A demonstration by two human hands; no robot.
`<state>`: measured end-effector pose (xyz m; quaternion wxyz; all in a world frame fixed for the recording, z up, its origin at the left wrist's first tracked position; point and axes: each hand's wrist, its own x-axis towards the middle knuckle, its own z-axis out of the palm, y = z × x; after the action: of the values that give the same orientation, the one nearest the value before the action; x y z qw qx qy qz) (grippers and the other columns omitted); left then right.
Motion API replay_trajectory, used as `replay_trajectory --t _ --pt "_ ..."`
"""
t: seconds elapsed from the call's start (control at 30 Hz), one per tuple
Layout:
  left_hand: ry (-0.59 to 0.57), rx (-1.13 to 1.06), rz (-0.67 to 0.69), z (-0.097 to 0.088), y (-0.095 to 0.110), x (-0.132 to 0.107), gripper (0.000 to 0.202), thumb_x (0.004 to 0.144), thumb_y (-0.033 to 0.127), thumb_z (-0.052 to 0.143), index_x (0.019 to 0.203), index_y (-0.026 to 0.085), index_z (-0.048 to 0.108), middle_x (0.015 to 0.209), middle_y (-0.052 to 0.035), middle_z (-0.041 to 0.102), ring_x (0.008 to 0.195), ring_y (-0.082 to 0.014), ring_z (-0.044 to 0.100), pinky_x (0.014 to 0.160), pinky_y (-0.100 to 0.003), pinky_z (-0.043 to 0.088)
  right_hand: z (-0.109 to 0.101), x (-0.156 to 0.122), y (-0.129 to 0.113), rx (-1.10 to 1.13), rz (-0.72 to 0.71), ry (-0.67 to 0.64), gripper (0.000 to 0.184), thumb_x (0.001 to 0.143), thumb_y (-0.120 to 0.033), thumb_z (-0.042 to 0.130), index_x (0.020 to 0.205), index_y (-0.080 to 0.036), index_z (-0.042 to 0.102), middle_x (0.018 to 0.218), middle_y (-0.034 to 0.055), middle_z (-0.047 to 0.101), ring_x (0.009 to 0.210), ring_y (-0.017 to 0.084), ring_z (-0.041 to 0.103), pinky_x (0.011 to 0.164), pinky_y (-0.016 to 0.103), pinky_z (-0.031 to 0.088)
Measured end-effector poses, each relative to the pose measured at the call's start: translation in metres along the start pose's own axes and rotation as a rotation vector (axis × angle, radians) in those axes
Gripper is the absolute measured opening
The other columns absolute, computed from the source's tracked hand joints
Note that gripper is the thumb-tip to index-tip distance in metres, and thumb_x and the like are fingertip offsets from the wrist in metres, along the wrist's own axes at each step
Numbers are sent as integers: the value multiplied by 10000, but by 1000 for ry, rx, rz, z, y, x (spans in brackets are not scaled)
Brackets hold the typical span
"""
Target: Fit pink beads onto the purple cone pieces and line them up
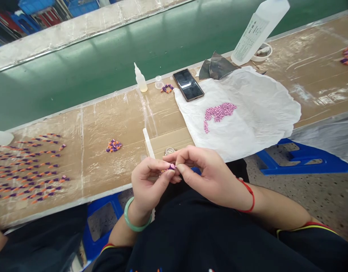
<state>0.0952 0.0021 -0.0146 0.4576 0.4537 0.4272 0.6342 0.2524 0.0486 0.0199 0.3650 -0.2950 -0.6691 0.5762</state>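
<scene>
- Clearly, left hand (151, 185) and right hand (208, 175) meet fingertip to fingertip, both pinched shut on a small purple piece (172, 166) between them.
- Best held low with a light grip — the piece is tiny and could slip into the lap.
- Orange-and-purple heap (113, 145) lies beyond the left hand.

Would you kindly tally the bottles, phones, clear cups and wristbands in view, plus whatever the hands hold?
Bottles: 2, small bottle and large bottle
Phone: 1
Clear cup: 1
Wristbands: 2, green bangle and red cord
Piece pinched between left hand and right hand: 1
Total: 7
</scene>
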Motion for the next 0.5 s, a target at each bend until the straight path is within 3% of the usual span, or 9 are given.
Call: replay_trajectory --t 0.2,0.5 --pt "65 126 126 0 -1 -4 61 828 213 806 825 217 745 760 -14 768 555 -133 722 525 -206 622 1 -1 1 -42 -25 -12 164 962 -146 495 809 -204 482 1015 74 738 841 149 725 698 226 606" --pt "62 111 123 -1 -2 -2 71 814 214 821 811 208 750 757 -16 777 545 -128 724 543 -192 627 4 -3 6 -167 -121 20 165 980 -132 476 831 -202 480 999 72 731 848 154 715 694 235 583"
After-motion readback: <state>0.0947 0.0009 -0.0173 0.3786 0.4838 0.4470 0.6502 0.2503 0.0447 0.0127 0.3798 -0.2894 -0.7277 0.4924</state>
